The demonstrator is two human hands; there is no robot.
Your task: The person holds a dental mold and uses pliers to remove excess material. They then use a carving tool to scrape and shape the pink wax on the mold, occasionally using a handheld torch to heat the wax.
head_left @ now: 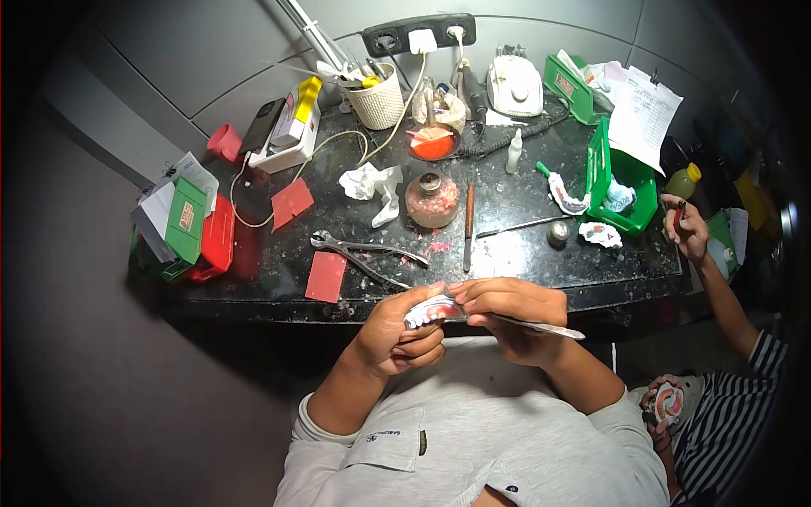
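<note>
My left hand (399, 334) is closed around a dental cast (435, 312) with white teeth and pink-red wax, held above my lap by the bench edge. Fingers of my right hand (519, 314) meet the cast's right side. A flat metal wax spatula (545, 328) is gripped in that hand, its broad end sticking out to the right; the other end is hidden by the fingers. Just beyond my hands lie metal pliers (372, 251), a pink wax sheet (325, 277) and a wooden-handled wax knife (469, 221).
On the bench (524, 270) stand a round glass burner (432, 201), a pan of red wax (433, 145), a small bottle (514, 152) and a green bin (621, 182). Dental casts (601, 235) lie at right. A co-worker's hand (686, 226) holds a tool nearby.
</note>
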